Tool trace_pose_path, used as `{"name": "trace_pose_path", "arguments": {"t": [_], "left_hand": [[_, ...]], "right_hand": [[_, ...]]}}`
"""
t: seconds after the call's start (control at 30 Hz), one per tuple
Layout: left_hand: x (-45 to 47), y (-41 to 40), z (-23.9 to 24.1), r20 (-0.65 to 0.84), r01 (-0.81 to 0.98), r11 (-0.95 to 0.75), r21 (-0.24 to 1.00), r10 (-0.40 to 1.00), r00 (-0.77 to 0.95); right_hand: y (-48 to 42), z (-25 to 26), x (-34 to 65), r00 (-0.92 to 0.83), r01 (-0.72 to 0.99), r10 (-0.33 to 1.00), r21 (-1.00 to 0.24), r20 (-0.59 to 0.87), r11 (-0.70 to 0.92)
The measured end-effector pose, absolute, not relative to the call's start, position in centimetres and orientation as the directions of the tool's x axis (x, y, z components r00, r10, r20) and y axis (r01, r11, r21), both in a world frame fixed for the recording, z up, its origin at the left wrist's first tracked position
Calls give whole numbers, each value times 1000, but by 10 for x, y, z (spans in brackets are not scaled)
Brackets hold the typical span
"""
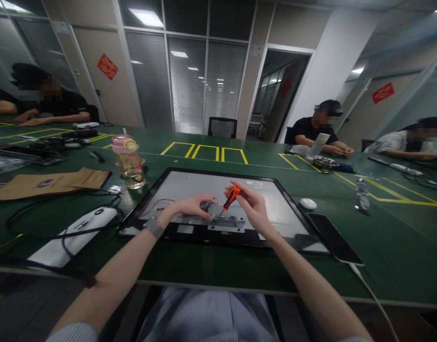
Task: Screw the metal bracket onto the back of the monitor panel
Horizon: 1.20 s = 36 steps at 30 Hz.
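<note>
A flat display panel point(275, 202) with a black frame lies back side up on the table in front of me. At its near edge sits a metal bracket point(236, 227) with connector ports along it. My right hand point(253, 206) is closed around the handle of an orange and black screwdriver point(231, 197). The screwdriver leans, its shaft pointing down to the bracket. At the bracket's left end, my left hand point(194, 205) has thumb and fingers curled around its edge; a small dark part shows between them.
A white power strip point(76, 237) with black cables, a brown paper bag point(51, 184) and a pink-lidded bottle point(128, 161) are on the left. To the right lie a phone point(334, 237) on a cable and a white earbud case point(308, 203). Several people sit around the table.
</note>
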State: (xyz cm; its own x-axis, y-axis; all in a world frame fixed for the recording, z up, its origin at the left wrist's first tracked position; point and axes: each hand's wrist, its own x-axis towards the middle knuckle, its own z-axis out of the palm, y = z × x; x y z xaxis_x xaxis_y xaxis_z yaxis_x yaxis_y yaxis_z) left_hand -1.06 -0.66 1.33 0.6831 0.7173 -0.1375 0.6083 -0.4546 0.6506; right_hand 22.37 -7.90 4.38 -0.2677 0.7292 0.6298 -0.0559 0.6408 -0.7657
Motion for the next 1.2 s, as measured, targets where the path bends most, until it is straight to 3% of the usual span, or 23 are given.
{"name": "trace_pose_path", "arguments": {"t": [0.2, 0.5, 0.73, 0.9, 1.2], "left_hand": [[-9, -9, 15, -125, 607, -451, 654, 727, 675], [-11, -6, 13, -134, 600, -447, 664, 718, 683], [-11, -5, 12, -139, 603, -461, 651, 709, 692], [-11, -7, 13, -146, 615, -444, 651, 722, 676], [-10, -6, 12, -133, 611, -464, 642, 717, 684]], "right_hand": [[-74, 41, 222, -141, 79, 702, -699, 698, 711], [-71, 42, 222, -293, -240, 800, -850, 524, 469], [-70, 41, 222, -217, -174, 783, -812, 583, 557], [-70, 38, 221, -155, -157, 819, -832, 553, 532], [-71, 40, 221, -149, -128, 781, -795, 607, 593]]}}
